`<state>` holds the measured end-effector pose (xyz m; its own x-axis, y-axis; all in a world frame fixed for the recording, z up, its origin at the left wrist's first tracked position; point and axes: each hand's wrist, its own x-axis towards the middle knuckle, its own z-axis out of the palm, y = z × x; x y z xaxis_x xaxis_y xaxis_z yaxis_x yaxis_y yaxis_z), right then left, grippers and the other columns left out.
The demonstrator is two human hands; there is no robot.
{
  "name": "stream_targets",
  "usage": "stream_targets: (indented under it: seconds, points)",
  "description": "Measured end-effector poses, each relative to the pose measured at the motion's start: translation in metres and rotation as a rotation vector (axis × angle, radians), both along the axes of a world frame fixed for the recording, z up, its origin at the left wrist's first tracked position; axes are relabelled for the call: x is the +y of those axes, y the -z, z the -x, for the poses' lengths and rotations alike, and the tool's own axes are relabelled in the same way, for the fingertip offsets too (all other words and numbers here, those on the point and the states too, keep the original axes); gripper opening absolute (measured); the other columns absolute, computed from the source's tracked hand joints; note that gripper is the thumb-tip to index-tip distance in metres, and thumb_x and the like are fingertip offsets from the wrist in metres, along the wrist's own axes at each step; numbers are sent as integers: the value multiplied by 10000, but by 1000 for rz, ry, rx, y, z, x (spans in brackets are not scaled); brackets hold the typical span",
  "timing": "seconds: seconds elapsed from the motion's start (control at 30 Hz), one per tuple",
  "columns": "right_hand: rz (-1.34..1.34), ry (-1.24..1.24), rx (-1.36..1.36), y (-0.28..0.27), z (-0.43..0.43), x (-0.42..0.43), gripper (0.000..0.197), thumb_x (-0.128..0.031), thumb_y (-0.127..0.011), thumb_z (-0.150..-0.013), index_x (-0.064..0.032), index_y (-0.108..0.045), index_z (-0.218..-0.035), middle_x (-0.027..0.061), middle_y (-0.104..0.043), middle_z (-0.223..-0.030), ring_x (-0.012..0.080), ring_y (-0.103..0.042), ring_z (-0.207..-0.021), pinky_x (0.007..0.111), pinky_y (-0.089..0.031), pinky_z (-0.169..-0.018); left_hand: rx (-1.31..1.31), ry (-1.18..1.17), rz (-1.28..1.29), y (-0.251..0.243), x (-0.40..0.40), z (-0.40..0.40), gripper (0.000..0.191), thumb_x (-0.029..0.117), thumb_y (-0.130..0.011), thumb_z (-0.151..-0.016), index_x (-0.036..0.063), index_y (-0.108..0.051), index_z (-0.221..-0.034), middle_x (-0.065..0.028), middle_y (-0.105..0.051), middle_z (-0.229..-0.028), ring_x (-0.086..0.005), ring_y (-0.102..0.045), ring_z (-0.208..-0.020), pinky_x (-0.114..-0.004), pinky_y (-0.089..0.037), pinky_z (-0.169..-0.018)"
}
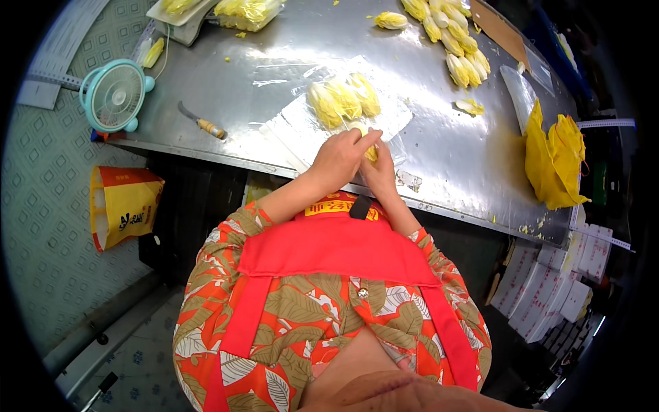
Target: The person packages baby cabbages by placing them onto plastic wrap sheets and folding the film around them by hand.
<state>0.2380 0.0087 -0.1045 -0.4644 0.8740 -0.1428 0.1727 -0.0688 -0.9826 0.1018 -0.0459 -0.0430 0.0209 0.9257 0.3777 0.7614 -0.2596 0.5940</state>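
Note:
Both hands meet near the front edge of the steel table. My left hand and my right hand grip a small yellow napa cabbage heart, mostly hidden by the fingers. Just beyond them, several yellow cabbage hearts lie side by side on a clear plastic bag. White plastic sheeting spreads out to the left of these hearts. A curved knife with a wooden handle rests on the steel left of the sheeting.
Several cabbage hearts are piled at the back right, with a loose leaf piece nearer. A yellow bag stands at the right edge. To the left are a turquoise fan, a scale and bagged cabbage.

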Motion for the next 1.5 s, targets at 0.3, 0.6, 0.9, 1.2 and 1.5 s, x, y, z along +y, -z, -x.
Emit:
stream_targets:
  seconds: [0.3, 0.6, 0.9, 1.2, 1.5]
  points:
    - [-565, 2, -127, 6, 47, 36, 549, -48, -572, -810, -44, -412, -1335, 197, -475, -1251, 342, -464, -1157, 379, -375, -968, -128, 42, 55, 2, 0, 3, 518, -21, -556, -744, 111, -490, -1241, -107, -533, -854, -289, -576, -771, -359, -480, -676]
    - [-625, -173, -156, 4, 61, 40, 552, -86, -594, -809, -65, -414, -1331, 192, -484, -1233, 361, -443, -1163, 398, -361, -985, -332, -333, 125, 26, 57, 92, 373, 147, -613, -802, 90, -580, -1169, -75, -630, -889, -228, -603, -896, -320, -458, -832]
    - [-843, -17, -439, -2, 57, 51, 557, -49, -612, -744, -146, -498, -1281, 238, -497, -1167, 383, -511, -1040, 441, -410, -908, 143, -392, 471, 64, 93, 115, 369, 300, -602, -793, 97, -616, -1100, -124, -618, -1090, -304, -541, -1076, -397, -419, -919]
    - [-747, -108, -329, -3, 65, 43, 554, -64, -663, -740, -128, -516, -1270, 214, -512, -1095, 372, -525, -1002, 412, -457, -834, -278, -336, 485, 81, 90, 129, 354, 242, -615, -730, 68, -612, -1039, -119, -644, -1008, -260, -617, -902, -347, -474, -811]
    - [-498, -65, -273, -2, 58, 35, 489, -100, -649, -754, -48, -534, -1227, 216, -575, -1059, 363, -552, -967, 390, -424, -897, -308, -367, 450, 91, 90, 126, 227, 243, -661, -754, 48, -613, -859, -97, -660, -819, -221, -633, -791, -328, -479, -728]
